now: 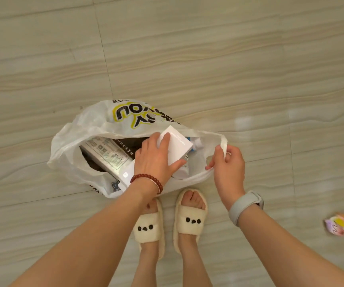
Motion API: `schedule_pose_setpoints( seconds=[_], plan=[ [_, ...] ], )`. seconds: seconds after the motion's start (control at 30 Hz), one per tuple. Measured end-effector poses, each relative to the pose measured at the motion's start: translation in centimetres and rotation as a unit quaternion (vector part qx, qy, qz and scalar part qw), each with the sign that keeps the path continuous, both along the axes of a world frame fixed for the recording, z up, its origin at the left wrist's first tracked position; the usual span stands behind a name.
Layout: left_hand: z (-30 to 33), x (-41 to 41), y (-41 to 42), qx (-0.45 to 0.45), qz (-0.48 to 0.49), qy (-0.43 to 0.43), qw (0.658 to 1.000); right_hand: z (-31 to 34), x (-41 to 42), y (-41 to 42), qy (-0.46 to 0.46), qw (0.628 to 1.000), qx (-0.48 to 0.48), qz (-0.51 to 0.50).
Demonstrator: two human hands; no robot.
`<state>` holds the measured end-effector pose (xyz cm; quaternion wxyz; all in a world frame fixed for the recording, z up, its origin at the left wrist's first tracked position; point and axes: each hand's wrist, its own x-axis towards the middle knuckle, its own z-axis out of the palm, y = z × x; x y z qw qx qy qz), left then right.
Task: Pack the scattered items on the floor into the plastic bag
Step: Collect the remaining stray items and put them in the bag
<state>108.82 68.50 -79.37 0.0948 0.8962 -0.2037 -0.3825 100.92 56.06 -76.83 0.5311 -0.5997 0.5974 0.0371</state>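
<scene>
A white plastic bag with yellow and black lettering lies open on the tiled floor in front of my feet. My left hand, with a red bead bracelet at the wrist, grips a small white box over the bag's mouth. My right hand, with a grey watch on the wrist, pinches the bag's right handle and holds the opening apart. Inside the bag lie a larger white box with printed labels, something dark beneath it and a white bottle with blue print.
A small colourful wrapped packet lies on the floor at the far right. My two feet in cream slippers stand just behind the bag. Pale wood-grain tiles stretch away beyond the bag.
</scene>
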Motion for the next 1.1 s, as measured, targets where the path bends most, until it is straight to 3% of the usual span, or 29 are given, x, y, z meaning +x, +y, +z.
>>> schedule_pose_setpoints(
  seconds=[0.1, 0.27, 0.37, 0.47, 0.57, 0.63, 0.73, 0.8, 0.9, 0.97, 1.1],
  plan=[
    [-0.1, -0.8, -0.6, 0.005, -0.077, 0.039, 0.996, 2.3, -2.4, 1.4, -0.012, 0.997, -0.06, 0.042],
    [1.4, -2.3, 1.4, 0.095, -0.17, 0.126, 0.973, 5.5, -4.3, 2.6, -0.011, 0.992, -0.103, 0.074],
    [2.1, -1.9, 3.2, 0.157, -0.259, 0.188, 0.934, 5.9, -4.1, 3.5, 0.014, 0.993, -0.103, 0.056],
    [2.3, -1.4, 4.5, 0.219, -0.33, 0.185, 0.899, 5.3, -3.0, 2.9, 0.072, 0.996, -0.047, 0.036],
    [1.9, -1.5, 5.0, 0.205, -0.283, 0.141, 0.926, 4.1, -1.8, 1.0, 0.129, 0.985, 0.015, 0.113],
    [1.8, -2.2, 5.2, 0.162, -0.254, 0.107, 0.948, 4.1, -1.0, 0.2, 0.14, 0.976, -0.011, 0.167],
    [1.8, -3.7, 5.3, 0.074, -0.257, 0.089, 0.959, 5.4, -0.6, 0.7, 0.083, 0.975, -0.069, 0.193],
    [1.5, -4.7, 5.5, 0.031, -0.224, 0.123, 0.966, 7.0, -1.1, 2.0, 0.042, 0.974, -0.084, 0.205],
    [0.7, -5.0, 5.8, 0.044, -0.1, 0.21, 0.971, 9.3, -1.9, 3.6, -0.027, 0.974, -0.121, 0.188],
    [0.6, -4.9, 5.9, 0.054, -0.066, 0.229, 0.97, 9.6, -2.3, 4.1, -0.046, 0.972, -0.148, 0.178],
    [2.5, -3.4, 6.1, 0.044, -0.064, 0.162, 0.984, 8.5, -2.3, 3.7, 0.006, 0.961, -0.151, 0.23]
  ],
)
